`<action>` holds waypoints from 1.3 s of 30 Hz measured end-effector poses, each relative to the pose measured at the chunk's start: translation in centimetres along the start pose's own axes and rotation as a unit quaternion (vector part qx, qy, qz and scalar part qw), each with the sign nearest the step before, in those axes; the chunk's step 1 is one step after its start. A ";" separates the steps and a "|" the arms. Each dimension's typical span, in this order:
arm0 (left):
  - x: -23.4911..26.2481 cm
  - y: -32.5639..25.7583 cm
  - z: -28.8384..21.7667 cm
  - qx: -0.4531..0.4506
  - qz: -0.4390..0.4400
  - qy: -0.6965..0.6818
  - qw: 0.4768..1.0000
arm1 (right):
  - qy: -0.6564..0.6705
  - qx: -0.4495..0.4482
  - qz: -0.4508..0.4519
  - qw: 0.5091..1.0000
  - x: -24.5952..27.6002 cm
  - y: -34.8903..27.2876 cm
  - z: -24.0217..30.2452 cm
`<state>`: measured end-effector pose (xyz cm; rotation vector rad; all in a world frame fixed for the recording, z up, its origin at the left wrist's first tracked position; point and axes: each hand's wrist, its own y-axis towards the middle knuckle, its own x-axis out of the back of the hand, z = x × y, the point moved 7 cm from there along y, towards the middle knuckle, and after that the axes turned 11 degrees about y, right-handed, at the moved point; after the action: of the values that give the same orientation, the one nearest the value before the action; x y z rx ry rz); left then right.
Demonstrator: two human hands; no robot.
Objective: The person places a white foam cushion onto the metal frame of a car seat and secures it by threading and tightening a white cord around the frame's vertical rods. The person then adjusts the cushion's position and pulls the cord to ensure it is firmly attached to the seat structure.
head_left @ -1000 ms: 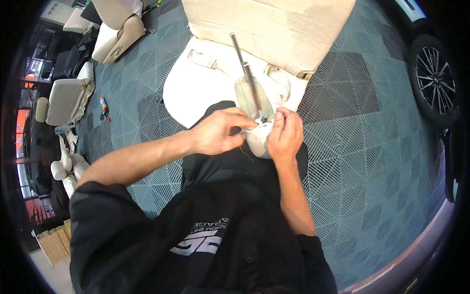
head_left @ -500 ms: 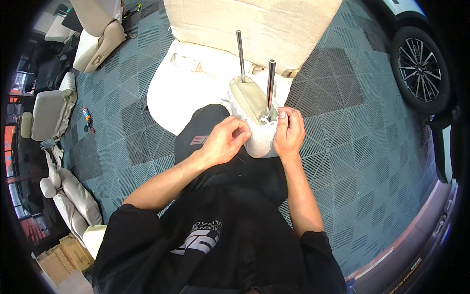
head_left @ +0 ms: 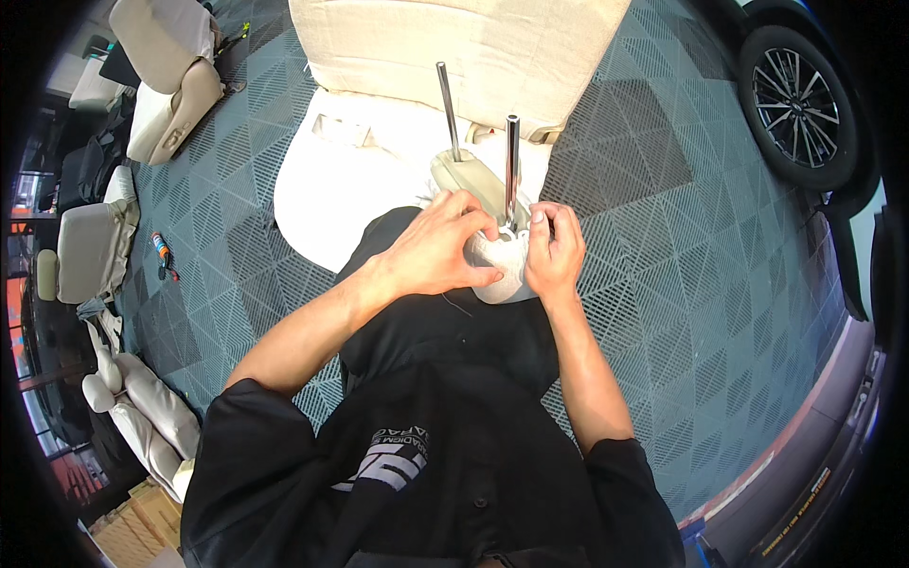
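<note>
A beige headrest (head_left: 478, 182) stands upside down by my knees, its two chrome posts pointing up. A pale grey fabric cover (head_left: 507, 257) wraps its near end, with the edge gathered around the base of the near post (head_left: 512, 161). My left hand (head_left: 428, 248) bends over the cover's left side, thumb and forefinger set apart with the fabric between them. On the right side my right hand (head_left: 556, 248) pinches the cover near its edge. Its fingers are curled, with the thumb pressed against them. A thin dark thread (head_left: 456, 305) shows below my left hand.
In front of me stands a cream car seat, with its backrest (head_left: 454, 52) and cushion (head_left: 317, 194). More seats (head_left: 99, 241) line the left, near an orange-and-blue object (head_left: 162, 251) on the tiled floor. A car wheel (head_left: 795, 109) is at the far right.
My left hand has gone from a tight pinch at the cover's edge to a wider thumb-and-finger spread over it. My right hand stays at the cover's right side. The view has shifted slightly.
</note>
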<state>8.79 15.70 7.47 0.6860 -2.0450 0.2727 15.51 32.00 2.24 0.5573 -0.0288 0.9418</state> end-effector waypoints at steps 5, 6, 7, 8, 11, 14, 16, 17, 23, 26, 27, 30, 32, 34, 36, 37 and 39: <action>0.0 -0.6 -1.0 0.024 -0.010 0.132 0.991 | -0.042 -0.017 -0.005 0.999 -0.8 0.1 0.6; -0.5 -1.1 -0.7 0.037 0.009 0.124 0.992 | -0.057 -0.010 -0.008 0.998 -1.0 -0.1 0.8; -0.9 -1.4 -0.5 0.050 0.028 0.116 0.992 | -0.071 -0.002 -0.011 0.997 -1.3 -0.3 1.1; -0.9 -1.7 -0.4 0.053 0.026 0.121 0.991 | -0.086 0.003 -0.006 0.996 -1.6 -0.2 1.4; -0.9 -2.7 -0.6 0.056 0.003 0.135 0.989 | -0.101 0.000 -0.001 0.995 -2.1 -0.6 1.9; -1.2 -3.8 -1.1 0.062 -0.063 0.139 0.986 | -0.116 -0.012 -0.009 0.993 -2.2 -0.7 2.0; -1.6 -4.6 -1.1 0.106 -0.083 0.125 0.983 | -0.124 -0.010 -0.004 0.992 -2.3 -0.7 2.3; -1.8 -4.9 -1.1 0.121 -0.077 0.125 0.982 | -0.128 -0.009 -0.001 0.992 -2.4 -0.8 2.4; -0.4 -5.6 -0.9 0.108 -0.102 0.125 0.981 | -0.116 0.007 0.000 0.993 -2.5 -0.8 2.2; 0.9 -7.6 2.0 0.164 -0.274 -0.074 0.945 | -0.079 -0.006 -0.009 0.997 -1.7 0.0 1.0; 0.7 -8.5 3.1 0.206 -0.329 -0.153 0.909 | -0.075 -0.008 -0.007 0.997 -1.6 0.1 0.9; -1.3 -9.4 5.6 0.254 -0.229 -0.153 0.927 | -0.071 -0.004 0.005 0.997 -1.9 0.4 1.0; -3.4 -9.2 6.6 0.265 -0.181 -0.201 0.926 | -0.073 -0.016 0.003 0.997 -1.8 0.4 0.8; -4.6 -8.4 6.8 0.269 -0.217 -0.279 0.896 | -0.070 -0.029 0.001 0.997 -1.6 0.4 0.7; -4.2 -7.5 6.9 0.253 -0.235 -0.259 0.902 | -0.063 -0.036 0.007 0.997 -1.6 0.6 0.4; -3.6 -6.9 6.7 0.244 -0.236 -0.228 0.912 | -0.061 -0.039 0.010 0.997 -1.5 0.7 0.3; -2.5 -5.7 6.2 0.211 -0.229 -0.177 0.934 | -0.061 -0.044 0.007 0.997 -1.3 0.7 0.2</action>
<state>8.65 9.19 1.64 1.5468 -2.0993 0.3359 14.20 31.21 2.39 0.5330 -0.1837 0.9137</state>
